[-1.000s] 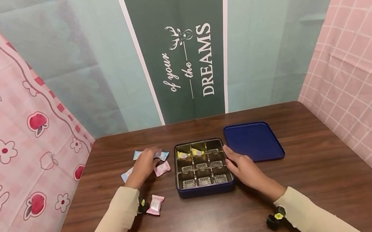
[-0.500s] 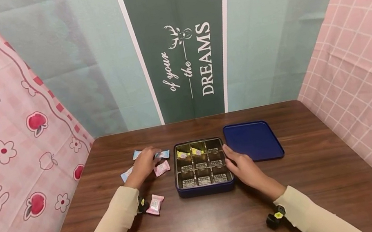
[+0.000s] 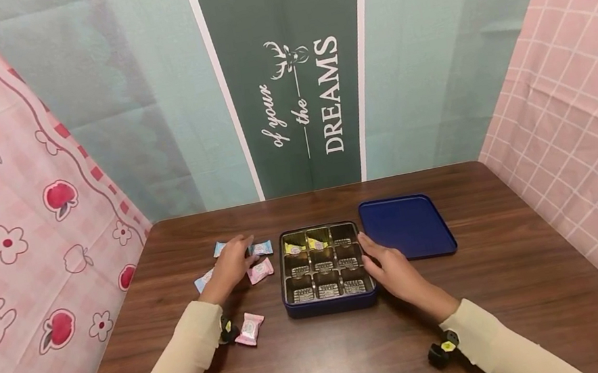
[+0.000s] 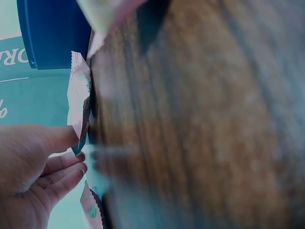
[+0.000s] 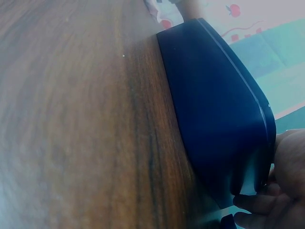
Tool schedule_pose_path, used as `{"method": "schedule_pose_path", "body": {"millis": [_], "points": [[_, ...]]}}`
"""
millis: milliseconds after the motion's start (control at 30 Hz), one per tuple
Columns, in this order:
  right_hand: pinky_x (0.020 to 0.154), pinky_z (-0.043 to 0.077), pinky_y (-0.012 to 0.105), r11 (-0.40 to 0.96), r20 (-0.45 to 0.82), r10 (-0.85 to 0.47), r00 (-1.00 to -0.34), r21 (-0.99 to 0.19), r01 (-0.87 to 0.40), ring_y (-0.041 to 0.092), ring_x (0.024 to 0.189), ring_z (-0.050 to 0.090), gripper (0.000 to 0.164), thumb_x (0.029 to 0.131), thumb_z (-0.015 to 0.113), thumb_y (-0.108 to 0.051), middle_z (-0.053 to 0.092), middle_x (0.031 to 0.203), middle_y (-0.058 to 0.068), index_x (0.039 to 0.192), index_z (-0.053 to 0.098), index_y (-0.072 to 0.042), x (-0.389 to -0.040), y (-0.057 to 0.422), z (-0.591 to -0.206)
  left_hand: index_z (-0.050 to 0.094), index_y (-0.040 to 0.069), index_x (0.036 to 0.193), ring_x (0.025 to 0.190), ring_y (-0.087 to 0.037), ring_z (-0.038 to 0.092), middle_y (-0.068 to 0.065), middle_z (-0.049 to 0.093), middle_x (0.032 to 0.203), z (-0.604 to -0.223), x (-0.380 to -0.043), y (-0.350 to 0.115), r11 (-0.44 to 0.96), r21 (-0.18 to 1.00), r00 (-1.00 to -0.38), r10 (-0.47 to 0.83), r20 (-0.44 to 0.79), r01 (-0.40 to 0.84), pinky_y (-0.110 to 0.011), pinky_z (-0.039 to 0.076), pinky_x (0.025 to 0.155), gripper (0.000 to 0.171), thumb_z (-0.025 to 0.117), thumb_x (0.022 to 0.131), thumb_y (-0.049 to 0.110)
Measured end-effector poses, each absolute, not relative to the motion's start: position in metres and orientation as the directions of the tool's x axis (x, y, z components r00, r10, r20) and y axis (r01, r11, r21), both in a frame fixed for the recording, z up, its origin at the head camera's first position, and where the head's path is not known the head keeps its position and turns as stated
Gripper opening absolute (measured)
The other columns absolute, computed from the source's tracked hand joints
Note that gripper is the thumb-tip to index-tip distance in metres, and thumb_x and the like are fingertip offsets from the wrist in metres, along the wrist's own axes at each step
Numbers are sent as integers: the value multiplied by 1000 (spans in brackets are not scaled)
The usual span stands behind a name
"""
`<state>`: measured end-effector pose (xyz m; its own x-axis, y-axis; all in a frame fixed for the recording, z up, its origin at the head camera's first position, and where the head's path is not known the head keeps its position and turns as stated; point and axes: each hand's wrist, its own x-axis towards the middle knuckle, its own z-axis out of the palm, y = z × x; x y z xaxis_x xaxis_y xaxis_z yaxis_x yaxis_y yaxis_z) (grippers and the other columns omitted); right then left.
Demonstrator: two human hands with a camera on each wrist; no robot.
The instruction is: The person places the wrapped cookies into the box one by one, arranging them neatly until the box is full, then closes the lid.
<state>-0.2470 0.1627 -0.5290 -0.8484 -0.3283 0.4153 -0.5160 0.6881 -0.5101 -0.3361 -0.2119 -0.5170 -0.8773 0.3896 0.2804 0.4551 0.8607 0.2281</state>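
My left hand [image 3: 230, 262] is low among wrapped candies at the left. Its thumb and fingertips stand apart around the near end of a blue-wrapped candy [image 3: 262, 248]. A pink-wrapped candy [image 3: 260, 271] lies beside the thumb; the left wrist view shows this pink candy [image 4: 79, 93] just past the thumb tip. Other blue candies [image 3: 205, 280] are partly covered by the hand. My right hand [image 3: 394, 266] rests along the right side of a dark blue tin [image 3: 332, 305], fingers extended against its wall. Yellow-wrapped candies [image 3: 294, 248] sit in the tin's back left and back middle compartments.
A flat blue lid [image 3: 407, 227] lies behind and right of the tin. Nearer the front, another pink candy [image 3: 250, 329] lies beside the left wrist camera [image 3: 229, 329]. Patterned cloths hang around the wooden table [image 3: 331, 367].
The left thumb and fingertips have spread slightly, and more of the blue candy shows between them. The right hand and the tin stay in place.
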Motion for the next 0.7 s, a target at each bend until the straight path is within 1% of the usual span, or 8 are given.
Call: {"method": "schedule_pose_path", "body": {"millis": [167,300,467,700], "points": [[104,45,51,682,416,-326,-849,-518,-516,35,134,50,50,100,60,-7,45,151,24,145,47,9,-247,162,-528,70,-9,119,92,-31,66,-20,65,104,-517,-334,-212,852,252,-873,380,306,459,-46,55,80,39,81,86,6],[104,45,51,683,410,-327,-851,-520,-513,35,134,50,50,101,59,-9,45,151,24,145,47,9,-245,163,-527,73,-9,113,93,-31,67,-19,66,104,-516,-332,-211,848,267,-873,373,313,458,-45,56,81,34,83,84,6],[104,45,51,682,406,-328,-853,-523,-512,35,134,49,50,101,59,-8,45,151,24,146,46,9,-245,162,-526,74,-9,107,93,-33,67,-18,66,101,-514,-332,-212,842,250,-857,385,343,479,-46,56,81,31,84,82,5],[103,46,51,680,408,-325,-853,-526,-511,35,134,50,50,101,59,-8,45,151,24,146,46,9,-244,162,-524,74,-10,109,91,-32,68,-19,66,103,-510,-330,-213,827,274,-849,383,363,490,-45,57,78,34,85,82,7]]}}
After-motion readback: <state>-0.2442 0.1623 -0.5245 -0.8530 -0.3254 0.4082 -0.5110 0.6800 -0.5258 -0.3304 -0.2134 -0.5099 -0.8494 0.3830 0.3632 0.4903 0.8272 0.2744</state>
